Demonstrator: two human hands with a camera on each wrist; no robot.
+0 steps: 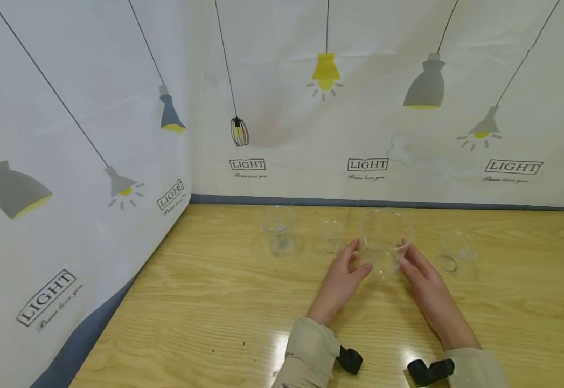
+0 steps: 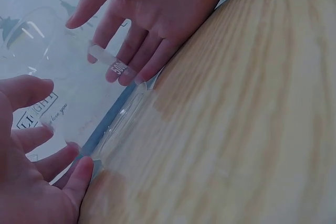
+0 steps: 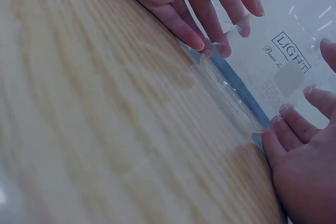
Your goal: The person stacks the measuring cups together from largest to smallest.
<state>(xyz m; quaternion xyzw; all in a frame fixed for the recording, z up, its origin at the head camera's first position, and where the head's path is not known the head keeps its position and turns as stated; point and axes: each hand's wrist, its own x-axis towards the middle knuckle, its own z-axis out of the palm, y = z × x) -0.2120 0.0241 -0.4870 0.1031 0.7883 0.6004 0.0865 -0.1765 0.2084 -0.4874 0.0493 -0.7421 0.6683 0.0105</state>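
1. Large beaker (image 1: pixel 384 237) stood upright on the wooden table (image 1: pixel 204 296), left hand (image 1: pixel 340 277) and right hand (image 1: pixel 427 288) touching its sides, fingers apart; I judged it set down, not yet released.
2. Leftmost glass (image 1: pixel 279 227), small glass (image 1: pixel 332 230), rightmost glass (image 1: pixel 458 248) flanked it.
3. Lamp-printed sheeting (image 1: pixel 282 86) hung left and behind.

Beyond the wood-grain tabletop (image 1: pixel 204 302) I saw white sheeting (image 1: pixel 291 124), printed with pendant lamps (image 1: pixel 326 67) and boxed "LIGHT" lettering (image 1: pixel 368 164), its lower border (image 1: pixel 92 326) blue-grey.
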